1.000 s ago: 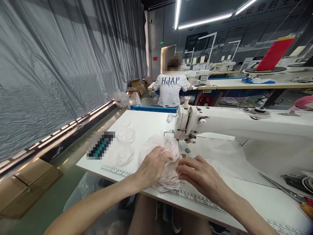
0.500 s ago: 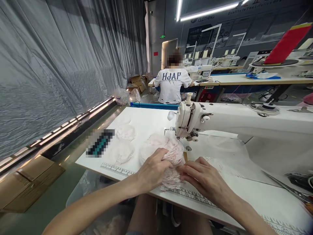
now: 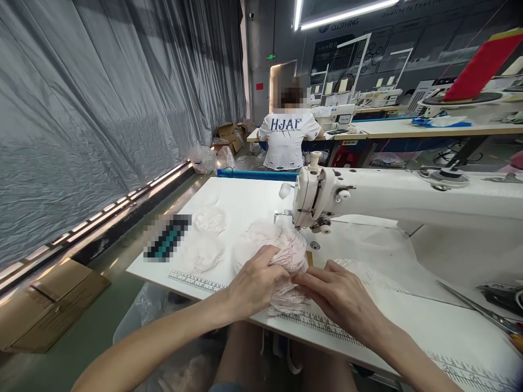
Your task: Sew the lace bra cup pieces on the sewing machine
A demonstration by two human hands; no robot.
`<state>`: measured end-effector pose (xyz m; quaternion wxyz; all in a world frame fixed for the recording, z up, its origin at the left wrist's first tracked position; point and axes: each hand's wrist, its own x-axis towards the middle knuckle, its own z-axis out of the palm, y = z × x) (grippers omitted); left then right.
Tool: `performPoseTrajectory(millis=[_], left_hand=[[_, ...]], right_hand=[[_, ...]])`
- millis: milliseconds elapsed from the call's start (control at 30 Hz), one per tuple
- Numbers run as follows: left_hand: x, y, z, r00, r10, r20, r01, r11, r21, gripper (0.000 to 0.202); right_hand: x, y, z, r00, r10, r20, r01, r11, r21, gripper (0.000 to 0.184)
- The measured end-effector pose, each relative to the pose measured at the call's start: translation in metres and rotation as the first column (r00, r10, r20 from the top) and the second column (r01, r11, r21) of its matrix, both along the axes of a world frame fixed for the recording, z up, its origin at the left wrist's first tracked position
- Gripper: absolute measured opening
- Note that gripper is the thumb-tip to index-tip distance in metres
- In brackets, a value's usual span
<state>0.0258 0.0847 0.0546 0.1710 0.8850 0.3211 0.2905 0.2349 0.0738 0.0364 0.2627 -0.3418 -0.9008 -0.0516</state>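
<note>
A bunch of gathered, pale pink-white fabric (image 3: 288, 256) lies on the white sewing table (image 3: 249, 190), just in front of the sewing machine's needle area. My left hand (image 3: 259, 280) is closed on its left side, thumb and fingers pinching the folds. From the right, my right hand (image 3: 333, 288) reaches in with its fingertips pressed together at the fabric's edge. The fingertips of both hands nearly meet. The white sewing machine (image 3: 318, 201) stands right behind the bunch, its needle partly hidden. Two round pale fabric pieces (image 3: 210, 219) rest to the left.
Scissors (image 3: 478, 310) lie at the right table edge. Printed ruler markings (image 3: 327, 325) run along the front edge. A cardboard box (image 3: 49, 305) sits on the floor at left. Ahead, a person in a white shirt (image 3: 288, 141) sits at another table.
My right hand has shifted slightly left, its fingers closing in on the fabric edge beside my left hand. The left hand stays almost still on the folds.
</note>
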Motion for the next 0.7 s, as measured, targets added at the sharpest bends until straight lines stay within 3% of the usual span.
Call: performPoseTrajectory(millis=[167, 300, 467, 700], left_hand=[[0.000, -0.003, 0.007, 1.000, 0.008, 0.020, -0.007, 1.000, -0.027, 0.032], [0.002, -0.005, 0.008, 0.999, 0.028, 0.029, -0.027, 0.999, -0.019, 0.017], [0.002, -0.001, 0.004, 0.990, 0.134, 0.048, -0.133, 0.990, -0.042, 0.014], [0.000, -0.001, 0.011, 0.990, 0.135, 0.042, -0.129, 0.982, -0.136, 0.011]], right_hand=[[-0.002, 0.003, 0.001, 0.997, -0.011, -0.082, 0.005, 0.996, -0.084, 0.022], [-0.004, 0.003, -0.001, 0.993, -0.009, -0.121, -0.001, 0.997, -0.080, 0.019], [-0.002, 0.003, 0.004, 0.979, -0.026, -0.204, 0.005, 0.995, -0.099, 0.016], [0.015, 0.002, 0.008, 0.991, 0.104, -0.085, -0.117, 0.978, -0.171, 0.014]])
